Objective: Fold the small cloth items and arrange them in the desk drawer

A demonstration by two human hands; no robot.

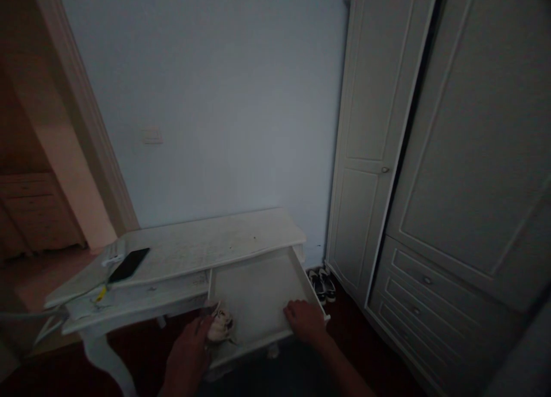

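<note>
A white drawer is pulled out from the white desk in front of me. Inside its front left corner is a pale, lumpy bundle that looks like coiled cord with a loose end. Against that bundle is my left hand, its fingers bent around the bundle's left side; dim light blurs the details. Over the right part of the drawer reaches my right hand, its fingers curled together near the drawer bottom. Whatever they may pinch cannot be made out.
A dark phone and a small white object lie on the desk's left side. A yellow-tagged item and a cable hang near its left front edge. Dark shoes stand between desk and wardrobe.
</note>
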